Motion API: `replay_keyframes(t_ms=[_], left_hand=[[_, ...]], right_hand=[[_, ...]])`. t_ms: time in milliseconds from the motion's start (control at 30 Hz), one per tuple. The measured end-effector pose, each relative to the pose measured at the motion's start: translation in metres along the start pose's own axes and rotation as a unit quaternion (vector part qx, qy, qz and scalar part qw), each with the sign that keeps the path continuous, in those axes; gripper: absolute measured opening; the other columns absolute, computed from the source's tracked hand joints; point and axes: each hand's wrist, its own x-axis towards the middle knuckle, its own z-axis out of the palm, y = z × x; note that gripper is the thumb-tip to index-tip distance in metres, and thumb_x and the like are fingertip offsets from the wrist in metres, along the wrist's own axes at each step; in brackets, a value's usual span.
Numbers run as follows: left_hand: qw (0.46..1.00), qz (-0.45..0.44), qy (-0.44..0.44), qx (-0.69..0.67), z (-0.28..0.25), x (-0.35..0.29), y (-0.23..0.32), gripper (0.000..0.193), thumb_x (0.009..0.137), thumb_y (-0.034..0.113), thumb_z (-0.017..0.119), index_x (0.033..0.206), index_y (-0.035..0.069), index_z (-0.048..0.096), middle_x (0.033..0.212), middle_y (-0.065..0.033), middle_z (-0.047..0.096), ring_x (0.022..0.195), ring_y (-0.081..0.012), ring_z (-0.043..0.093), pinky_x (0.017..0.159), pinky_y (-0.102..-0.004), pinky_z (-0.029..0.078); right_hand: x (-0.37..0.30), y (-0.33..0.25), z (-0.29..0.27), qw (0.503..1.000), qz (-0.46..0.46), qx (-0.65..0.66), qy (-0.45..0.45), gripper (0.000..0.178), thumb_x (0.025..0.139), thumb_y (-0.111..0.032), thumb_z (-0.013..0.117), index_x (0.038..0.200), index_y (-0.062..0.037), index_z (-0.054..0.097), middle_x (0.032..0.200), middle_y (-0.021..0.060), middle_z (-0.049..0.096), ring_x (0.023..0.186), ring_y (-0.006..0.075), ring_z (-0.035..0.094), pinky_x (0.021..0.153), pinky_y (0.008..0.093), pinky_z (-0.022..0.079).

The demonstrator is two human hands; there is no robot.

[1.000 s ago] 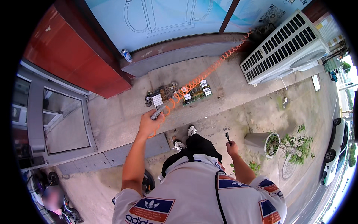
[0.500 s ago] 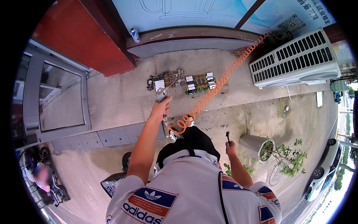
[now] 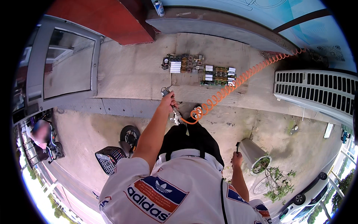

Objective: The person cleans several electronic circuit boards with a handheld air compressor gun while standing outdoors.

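Observation:
My left hand is closed round a metal air blow gun, held out in front of me, just short of the circuit boards. A coiled orange air hose runs from the gun's lower end to the far right. On the pavement beyond lie two groups of electronic circuit boards with white blocks, a left one and a right one. Lower down on the right, my right hand grips a small black brush, pointing away from me.
A low step edge crosses before my feet. To the right stand a white air-conditioner unit and a potted plant. A glass door is at left, a spray can on the far ledge. A person sits far left.
The view has swung, so the boards sit farther right and higher. My left hand with the blow gun is farther from the boards. Both hands keep their hold.

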Motion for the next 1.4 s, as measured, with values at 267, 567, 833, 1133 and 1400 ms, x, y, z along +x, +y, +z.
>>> replay_keyframes(t_ms=[267,567,833,1133,1400], left_hand=[[0.998,0.034,0.036,-0.041,-0.021,0.036,0.048,0.025,0.09,0.031,0.061,0.078,0.015,0.047,0.053,0.0055,0.028,0.041,-0.0096,0.028,0.048,-0.0313,0.03],[0.993,-0.016,-0.01,-0.118,-0.061,0.116,0.078,0.022,0.089,0.024,0.063,0.081,0.017,0.043,0.058,0.0044,0.028,0.046,-0.0106,0.032,0.051,-0.0337,0.033],[0.99,-0.036,-0.011,-0.137,-0.093,0.178,0.117,0.028,0.088,0.02,0.065,0.074,0.017,0.041,0.059,0.0052,0.031,0.046,-0.0106,0.034,0.051,-0.0343,0.034],[0.983,-0.11,0.079,-0.123,-0.14,0.219,0.08,0.033,0.088,0.025,0.065,0.071,0.017,0.038,0.055,0.006,0.029,0.044,-0.0098,0.032,0.048,-0.0316,0.031],[0.991,-0.069,0.103,-0.052,-0.148,0.241,0.131,0.028,0.09,0.025,0.062,0.074,0.016,0.042,0.053,0.0067,0.027,0.042,-0.0077,0.03,0.046,-0.0288,0.029]], right_hand=[[0.049,-0.107,0.02,0.997,-0.001,0.013,-0.077,0.021,0.09,-0.022,0.055,0.083,-0.0032,0.053,0.058,0.0001,0.046,0.041,0.0095,0.044,0.035,0.027,0.036],[0.074,-0.268,0.095,0.982,-0.148,-0.029,-0.113,0.022,0.096,-0.02,0.047,0.102,-0.0024,0.06,0.062,-0.0031,0.045,0.047,0.0046,0.039,0.041,0.0228,0.033],[0.104,-0.424,0.347,0.898,-0.354,-0.141,-0.221,0.021,0.097,-0.021,0.05,0.104,-0.0038,0.061,0.062,0.0024,0.051,0.054,0.0091,0.048,0.051,0.0263,0.04],[0.16,-0.347,0.67,0.937,-0.031,0.085,-0.338,0.021,0.098,-0.026,0.049,0.099,-0.0072,0.057,0.071,-0.0008,0.053,0.06,0.0107,0.051,0.053,0.0282,0.043],[0.238,-0.308,0.775,0.962,-0.221,0.009,-0.16,0.023,0.096,-0.026,0.047,0.098,-0.005,0.057,0.075,0.0147,0.058,0.07,0.0334,0.057,0.065,0.043,0.044]])
